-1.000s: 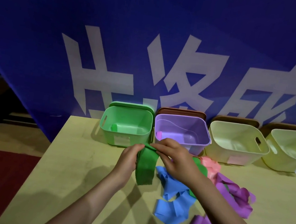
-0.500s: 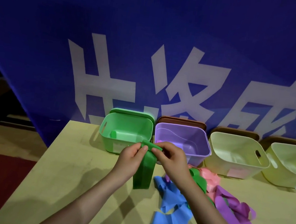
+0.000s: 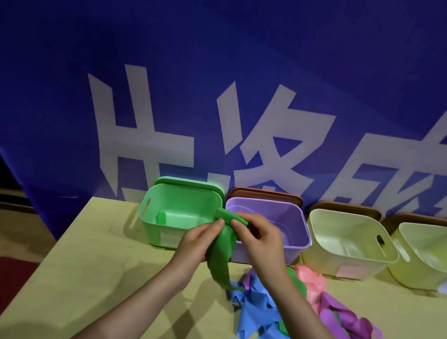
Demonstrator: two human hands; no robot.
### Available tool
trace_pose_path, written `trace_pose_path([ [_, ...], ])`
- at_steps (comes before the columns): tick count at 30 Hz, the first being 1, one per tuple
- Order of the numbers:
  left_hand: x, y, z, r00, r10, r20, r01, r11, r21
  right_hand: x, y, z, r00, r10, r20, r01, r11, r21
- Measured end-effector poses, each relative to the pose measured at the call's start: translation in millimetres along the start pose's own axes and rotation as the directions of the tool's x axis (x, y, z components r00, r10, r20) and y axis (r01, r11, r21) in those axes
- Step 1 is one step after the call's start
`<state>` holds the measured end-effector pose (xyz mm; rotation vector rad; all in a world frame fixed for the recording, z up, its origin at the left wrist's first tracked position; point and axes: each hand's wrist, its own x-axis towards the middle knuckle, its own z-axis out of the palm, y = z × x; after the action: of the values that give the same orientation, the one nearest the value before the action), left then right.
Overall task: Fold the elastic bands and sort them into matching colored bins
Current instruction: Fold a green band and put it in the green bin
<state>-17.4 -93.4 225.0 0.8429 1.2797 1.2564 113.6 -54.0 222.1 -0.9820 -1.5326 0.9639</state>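
We note a blue banner [image 3: 231, 56] with white characters behind the yellow table [image 3: 107, 267]. Left to right: green bin [image 3: 152, 225] holding one folded green piece, purple bin [image 3: 297, 236], two pale yellow bins. Left hand [image 3: 197, 244] and right hand [image 3: 260, 239] both pinch the green band [image 3: 220, 257] before the bins; loose bands [image 3: 256, 324] lie right.

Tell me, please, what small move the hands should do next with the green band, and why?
Probably finish the fold: both hands, left hand and right hand, pinch the green band at its top, but its tail hangs loose over the table. Then the green bin is just behind.
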Motion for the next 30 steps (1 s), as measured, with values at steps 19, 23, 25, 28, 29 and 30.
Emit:
trace_pose_path([
  [19,-14.5,-9.9,-7.9,0.988,0.085,-0.13,-0.088,0.996,-0.019,-10.0,13.0,1.6,0.876,-0.392,0.281,0.482,0.741,-0.468],
  [23,-19.6,-12.3,-12.4,0.991,0.063,-0.116,-0.071,0.996,-0.061,-12.4,5.9,-4.1,0.908,-0.19,0.374,0.307,0.908,-0.284],
  [25,-20.6,-11.2,-14.7,0.99,0.077,-0.116,-0.084,0.995,-0.056,-16.7,2.1,-4.2,0.928,-0.072,0.366,0.154,0.968,-0.2],
  [28,-23.6,-11.0,-13.5,0.99,0.115,-0.082,-0.117,0.993,-0.02,-23.7,-5.0,-1.0,0.942,0.163,0.292,-0.154,0.987,-0.053],
  [29,-24.4,-11.2,-13.0,0.99,0.128,-0.066,-0.129,0.992,0.001,-24.6,-5.6,0.3,0.931,0.219,0.293,-0.223,0.975,-0.02],
  [30,-25.1,-11.3,-12.3,0.989,0.142,-0.05,-0.14,0.99,0.031,-25.6,-5.7,1.9,0.924,0.247,0.293,-0.257,0.966,-0.007],
])
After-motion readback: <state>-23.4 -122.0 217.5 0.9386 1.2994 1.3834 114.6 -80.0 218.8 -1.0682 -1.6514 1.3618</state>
